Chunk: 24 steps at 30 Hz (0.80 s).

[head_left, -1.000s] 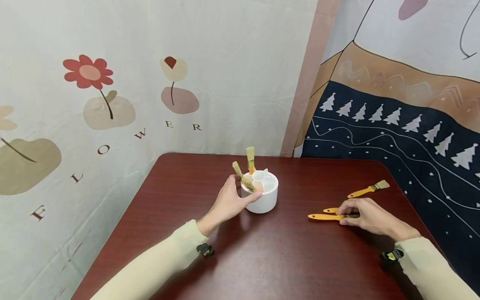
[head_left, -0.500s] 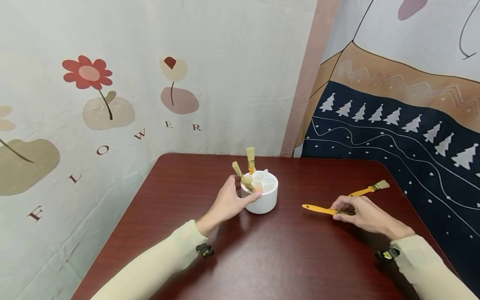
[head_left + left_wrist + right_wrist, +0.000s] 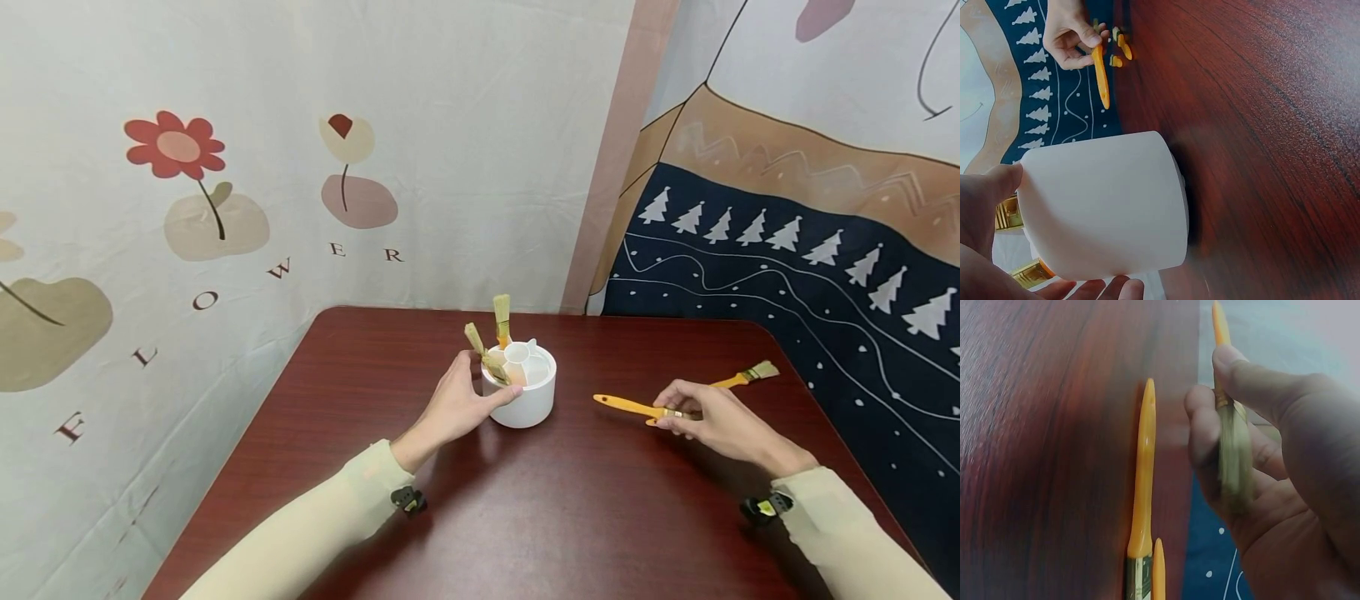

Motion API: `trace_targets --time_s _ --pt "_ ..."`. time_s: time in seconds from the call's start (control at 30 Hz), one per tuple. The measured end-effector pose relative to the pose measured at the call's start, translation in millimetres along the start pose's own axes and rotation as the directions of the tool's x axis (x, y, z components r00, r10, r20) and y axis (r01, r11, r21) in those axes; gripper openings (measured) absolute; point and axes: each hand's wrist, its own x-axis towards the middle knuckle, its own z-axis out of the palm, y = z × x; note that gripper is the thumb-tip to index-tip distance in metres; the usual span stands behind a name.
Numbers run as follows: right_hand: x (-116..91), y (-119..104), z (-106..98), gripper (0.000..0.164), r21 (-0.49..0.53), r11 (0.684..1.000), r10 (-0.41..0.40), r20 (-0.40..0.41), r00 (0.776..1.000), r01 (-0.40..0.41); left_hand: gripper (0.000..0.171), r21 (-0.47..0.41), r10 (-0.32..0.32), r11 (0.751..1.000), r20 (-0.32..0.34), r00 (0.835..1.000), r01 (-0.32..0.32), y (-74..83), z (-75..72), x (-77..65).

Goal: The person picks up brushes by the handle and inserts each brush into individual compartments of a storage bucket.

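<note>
My left hand (image 3: 457, 400) grips the left side of a white round brush pot (image 3: 525, 404), its thumb along the near side of the rim. Paintbrushes (image 3: 501, 312) stand in the pot with bristles upward, some leaning left. My right hand (image 3: 720, 421) pinches a yellow-handled paintbrush (image 3: 626, 406) near its metal band, handle pointing left. In the right wrist view the held brush's bristles (image 3: 1235, 456) lie toward the palm, and the brush is raised above the table. Beneath that hand a second brush (image 3: 1144, 462) lies on the table, mostly hidden in the head view.
Farther right, another yellow-handled brush (image 3: 753, 372) lies with its bristles toward the right edge of the dark red wooden table (image 3: 540, 517). A pale printed cloth (image 3: 450, 167) hangs behind, and a navy cloth with white trees (image 3: 795, 283) covers the right side.
My right hand has lifted one paintbrush from beside another and shifted it left and away from me, its handle end rising. My left hand and the pot have stayed in place.
</note>
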Motion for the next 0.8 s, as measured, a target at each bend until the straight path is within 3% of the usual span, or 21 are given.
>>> trace_targets --time_s 0.23,0.8 --pt "2.2 -8.8 -0.1 0.028 0.043 0.999 -0.005 -0.042 0.999 0.006 0.087 0.008 -0.009 1.0 0.003 1.0 0.009 0.2 -1.0 -0.2" --pt "7.2 -41.3 -0.8 0.039 0.018 0.999 -0.042 -0.186 0.982 0.046 0.087 0.003 -0.014 1.0 0.021 1.0 0.014 -3.6 -2.4 2.8"
